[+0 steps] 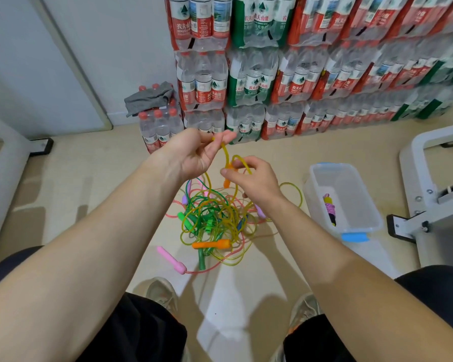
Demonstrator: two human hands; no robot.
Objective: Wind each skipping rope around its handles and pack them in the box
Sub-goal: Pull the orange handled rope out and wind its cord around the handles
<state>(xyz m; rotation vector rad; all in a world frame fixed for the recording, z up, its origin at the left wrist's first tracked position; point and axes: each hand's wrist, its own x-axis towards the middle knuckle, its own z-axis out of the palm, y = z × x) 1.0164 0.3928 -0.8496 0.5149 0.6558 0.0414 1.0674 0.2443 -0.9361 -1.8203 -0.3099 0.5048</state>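
step in hand: winding the yellow rope [225, 150], looks early on. right hand [255, 180] grips one orange handle [227, 178] with a loop of rope over it. left hand [194, 155] pinches the rope higher up between thumb and fingers. both hands are raised above the pile [215, 218] on the floor, mid scene.

most of that rope is down in the tangle, and its second orange handle [211, 244] lies at the near edge of the pile, not yet paired with the first.

next move, my read: pull slack free without dragging the green and pink ropes along, bring the two orange handles together, then wrap. snag risk is high.

counts:
- box [324, 167]: 1, clear with blue latches, right of the pile, lid off
- wound rope [330, 209] in the box: 1
- orange handles: 2
- pink handle [171, 258] lying clear at near left: 1; more pink bits sit at the far side of the pile
- green handles [202, 259]: at least 2
- loose ropes: yellow, green, pink for sure; maybe a fourth, too tangled to tell
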